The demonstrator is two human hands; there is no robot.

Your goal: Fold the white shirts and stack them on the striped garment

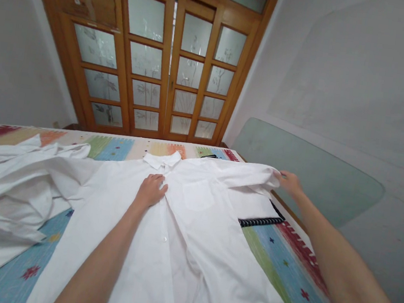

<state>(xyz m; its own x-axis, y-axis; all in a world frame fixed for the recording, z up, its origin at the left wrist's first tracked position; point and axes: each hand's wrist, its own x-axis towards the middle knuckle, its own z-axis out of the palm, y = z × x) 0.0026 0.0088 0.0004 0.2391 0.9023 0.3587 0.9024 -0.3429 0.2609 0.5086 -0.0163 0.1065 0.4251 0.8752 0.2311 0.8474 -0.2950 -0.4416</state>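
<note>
A white collared shirt (196, 195) lies spread front up, its collar (163, 160) at the far end and its front partly parted below the chest. My left hand (151, 189) rests on the front just below the collar, palm down, with the thumb apart from the fingers. Out at the right, my right hand (289, 182) pinches the end of the shirt's sleeve (249, 174), which is stretched sideways from the shoulder. Beneath that sleeve, partly covered, is a white pad with a black spiral-like edge (261, 222).
More crumpled white cloth (7, 185) lies at the left. Everything rests on a colourful patterned cover (278, 251). A small black object (209, 156) sits behind the shoulder. A glass panel (308, 165) leans on the right wall; wooden glazed doors (171, 68) stand behind.
</note>
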